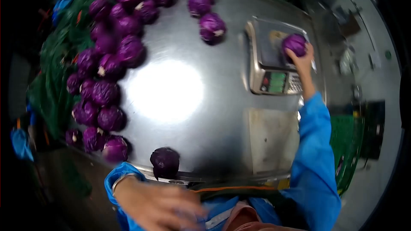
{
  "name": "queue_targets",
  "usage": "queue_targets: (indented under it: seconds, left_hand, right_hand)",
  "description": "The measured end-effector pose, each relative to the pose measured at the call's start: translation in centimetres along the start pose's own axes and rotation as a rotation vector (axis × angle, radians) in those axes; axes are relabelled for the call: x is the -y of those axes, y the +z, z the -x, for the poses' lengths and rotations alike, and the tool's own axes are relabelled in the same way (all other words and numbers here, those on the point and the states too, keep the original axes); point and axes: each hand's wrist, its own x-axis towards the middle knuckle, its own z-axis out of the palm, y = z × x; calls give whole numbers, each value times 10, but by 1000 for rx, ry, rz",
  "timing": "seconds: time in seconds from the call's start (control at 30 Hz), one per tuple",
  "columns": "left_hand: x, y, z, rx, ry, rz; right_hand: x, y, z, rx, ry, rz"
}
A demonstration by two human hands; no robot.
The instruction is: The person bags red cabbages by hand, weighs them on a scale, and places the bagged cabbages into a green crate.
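My right hand [303, 60] reaches out to the scale [265, 55] with its fingers wrapped round a red cabbage [294, 45], which overlaps the right side of the weighing plate. The scale's green display and keypad face me. Low in the view, my left hand [160, 203] is blurred by motion in front of my body, its fingers stretched out and holding nothing. Closest to it, a darker red cabbage [165, 162] sits at the near edge of the steel table [214, 124].
Many red cabbages [105, 93] are heaped along the table's left side, beside a green net [60, 64]. Another row of cabbages [212, 28] lies toward the far edge. A pale board [272, 141] is in front of the scale, and a green crate [344, 145] stands right of the table.
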Motion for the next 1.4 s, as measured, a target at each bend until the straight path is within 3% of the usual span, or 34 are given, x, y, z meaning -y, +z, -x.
queue_targets:
  seconds: [0.07,0.13,0.2,0.27,0.37,0.43,0.47,0.5,0.57,0.6,0.7,0.8,0.83,0.93,1.0,1.03,1.13,1.2,1.27,1.37,1.4]
  left_hand:
    - [-11,-3,-19,162,25,88]
    - [-9,-5,-42,270,40,133]
    - [2,-4,-66,332,29,160]
    - [21,-2,-86,346,-20,189]
    - [74,4,-105,51,-237,252]
    - [137,20,-112,-445,-470,169]
    - [180,29,-118,-715,-592,-54]
    - [242,39,-123,-897,-817,-704]
    - [274,82,-129,-962,-887,-571]
    - [282,102,-143,-1084,-997,-254]
    - [321,125,-161,-1028,-1079,42]
    - [366,145,-138,-1149,-915,204]
    - [369,145,-137,-1202,-770,343]
    - [358,129,-137,-1220,-790,333]
    - [348,119,-136,-1276,-756,380]
    - [343,113,-137,-1303,-739,408]
    - [319,94,-140,-1236,-785,492]
    - [302,86,-144,-1196,-780,514]
    - [291,90,-145,-1144,-762,482]
    - [305,110,-152,-1078,-833,11]
    - [303,125,-146,-1018,-865,-97]
  right_hand:
    - [-29,-4,-4,22,-7,259]
    - [-34,-23,-9,-10,256,74]
    - [-33,-62,-8,-160,442,-119]
    - [-49,-99,-10,-178,575,-360]
    - [-2,-121,10,-66,618,-445]
    - [-4,-111,4,6,597,-405]
    - [-6,-102,-4,45,584,-383]
    - [-12,-91,-14,80,541,-295]
    - [-21,-61,-35,141,456,-221]
    - [-24,-44,-42,170,425,-242]
    - [-30,11,-58,232,434,-238]
    - [-15,-13,-75,400,476,-326]
    - [-10,-31,-78,482,517,-388]
    - [-43,-43,-78,557,505,-507]
    - [-59,-50,-35,612,434,-681]
    - [-44,-65,-7,636,250,-620]
    - [5,-106,110,566,-231,-221]
    - [20,-111,190,657,-370,-13]
    - [5,-99,272,713,-343,35]
    - [28,-125,304,696,-164,105]
    - [23,-134,322,551,-45,117]
